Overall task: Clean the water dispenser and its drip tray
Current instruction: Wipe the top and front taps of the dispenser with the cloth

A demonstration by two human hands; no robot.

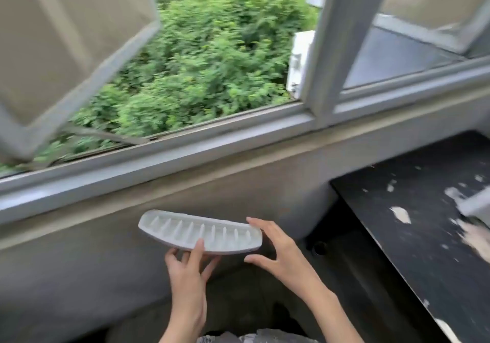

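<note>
White ribbed tray held level below open window. Left hand pinches near edge, thumb on top; right hand spread, fingertip touching right end. Probably emptied outside. Dispenser unseen.

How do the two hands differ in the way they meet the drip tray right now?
The left hand grips the drip tray from below at its near edge, thumb on top and fingers underneath. The right hand is at the tray's right end, fingers spread, one fingertip at the far rim, thumb below and apart from it. The left hand carries the tray; the right one seems only to steady it. Both are bare and reach up from below the window sill.
</note>
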